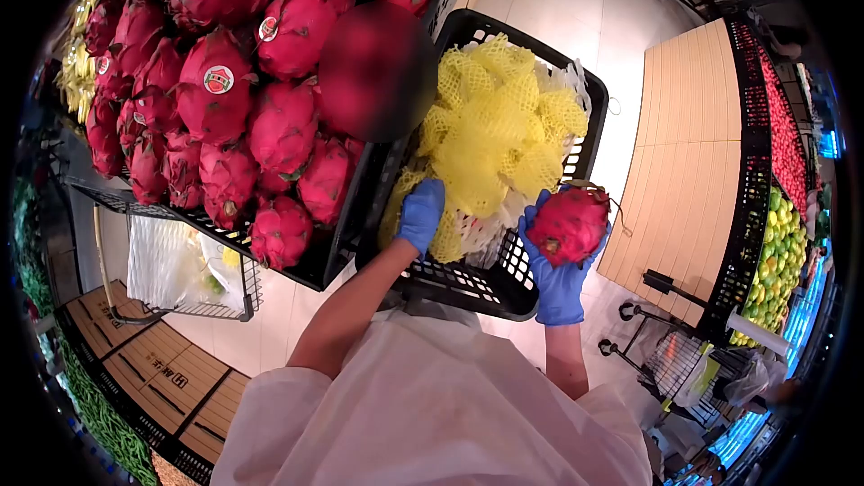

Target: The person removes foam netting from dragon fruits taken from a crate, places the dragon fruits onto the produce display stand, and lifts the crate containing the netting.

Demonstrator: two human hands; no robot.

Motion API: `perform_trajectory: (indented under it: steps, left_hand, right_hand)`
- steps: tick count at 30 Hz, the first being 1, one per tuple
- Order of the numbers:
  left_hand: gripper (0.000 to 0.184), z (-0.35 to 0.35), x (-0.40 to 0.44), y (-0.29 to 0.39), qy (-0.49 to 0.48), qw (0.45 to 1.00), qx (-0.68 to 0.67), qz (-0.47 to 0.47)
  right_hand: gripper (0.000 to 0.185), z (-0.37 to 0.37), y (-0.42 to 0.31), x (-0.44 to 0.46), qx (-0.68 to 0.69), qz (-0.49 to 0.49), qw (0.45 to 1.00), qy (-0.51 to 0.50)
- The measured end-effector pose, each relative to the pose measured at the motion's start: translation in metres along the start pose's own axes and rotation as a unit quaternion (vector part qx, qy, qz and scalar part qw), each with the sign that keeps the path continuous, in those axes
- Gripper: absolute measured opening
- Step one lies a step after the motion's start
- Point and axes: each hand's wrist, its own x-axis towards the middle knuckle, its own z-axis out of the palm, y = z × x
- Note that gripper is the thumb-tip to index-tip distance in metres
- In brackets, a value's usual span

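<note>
In my blue-gloved right hand [560, 288] rests a single dragon fruit [569, 227], red with dry scale tips, over the right side of a black plastic crate [504, 304]. My left hand [421, 214], also gloved in blue, is closed at the crate's left side on yellow foam netting [445, 238]; its fingertips are partly hidden. Piled in the crate are several yellow foam net sleeves [481, 148], with clear plastic wrapping [486, 232] among them. Left of the crate, a heap of dragon fruit [283, 130] fills a display stand, some bearing round stickers.
A wire trolley [252, 292] holding plastic bags stands below the display. To the right is a wood-panelled counter [688, 126] with green and yellow fruit [776, 265] and small red produce [781, 126]. Another cart [675, 364] stands at lower right. Green beans [94, 405] lie lower left.
</note>
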Motion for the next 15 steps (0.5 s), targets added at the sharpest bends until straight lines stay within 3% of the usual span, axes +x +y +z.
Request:
perform_trajectory:
  steps: [3,4,5,7,9,11,13,15]
  left_hand:
    - [0.010,0.005,0.005,0.004,-0.040,0.998,-0.027,-0.034]
    - [0.021,-0.018,0.011,0.012,-0.139,0.987,-0.061,-0.060]
    - [0.021,-0.043,0.010,0.017,-0.135,0.987,-0.062,-0.058]
    - [0.029,-0.093,0.002,0.024,-0.099,0.976,-0.191,0.034]
    - [0.037,-0.145,0.001,0.031,-0.125,0.965,-0.228,0.029]
    - [0.050,-0.214,0.009,0.045,-0.183,0.955,-0.233,-0.033]
    - [0.069,-0.231,0.006,0.046,0.021,0.894,-0.442,0.071]
    - [0.093,-0.252,0.005,0.050,0.011,0.877,-0.475,0.079]
  right_hand:
    - [0.073,0.020,-0.003,-0.001,0.100,0.030,0.992,-0.070]
    - [0.071,0.033,-0.003,-0.005,0.052,0.029,0.997,-0.058]
    - [0.070,0.036,-0.003,-0.005,0.010,0.023,0.998,-0.055]
    - [0.069,0.043,-0.002,-0.006,-0.032,0.019,0.998,-0.058]
    - [0.067,0.051,0.002,-0.005,-0.111,-0.009,0.994,-0.005]
    - [0.060,0.059,0.008,-0.005,-0.130,-0.010,0.991,-0.026]
    - [0.057,0.074,0.022,-0.008,-0.221,-0.075,0.972,-0.004]
    - [0.067,0.072,0.032,-0.003,-0.309,-0.063,0.949,-0.016]
